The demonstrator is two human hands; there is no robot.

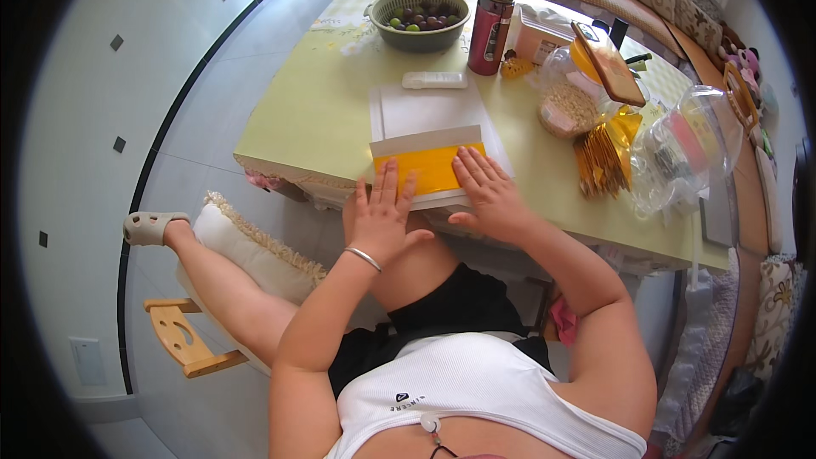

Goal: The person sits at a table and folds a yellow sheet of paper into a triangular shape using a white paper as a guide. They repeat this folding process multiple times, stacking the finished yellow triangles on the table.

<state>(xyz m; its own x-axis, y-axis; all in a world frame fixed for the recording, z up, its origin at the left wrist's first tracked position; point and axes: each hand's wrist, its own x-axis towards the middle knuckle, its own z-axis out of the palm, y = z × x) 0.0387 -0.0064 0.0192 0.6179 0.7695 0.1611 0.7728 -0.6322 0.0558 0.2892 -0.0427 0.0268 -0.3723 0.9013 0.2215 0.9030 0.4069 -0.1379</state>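
Observation:
Both palms face down at the table's near edge, over a shiny yellow rectangular sheet point(432, 172) that looks like foil or paper. My left hand point(380, 223) rests fingertips on its left part, slightly blurred, fingers outstretched. Across from it, my right hand point(495, 197) lies flat with fingers extended over the right end. A pale grey-white strip point(425, 139) borders the sheet's far side. Beneath them is white paper point(423, 110), and a small white tube-like item point(434, 80) lies at the paper's far end. Neither hand grips anything.
On the table point(297, 132) stand a colander point(422, 38) of grapes, a red thermos point(491, 27) and a lidded jar point(568, 106) with a phone point(608, 64) above it. Golden packets point(603, 157) and a clear plastic bag point(693, 149) sit at the right. A cushion point(246, 246) lies under my leg.

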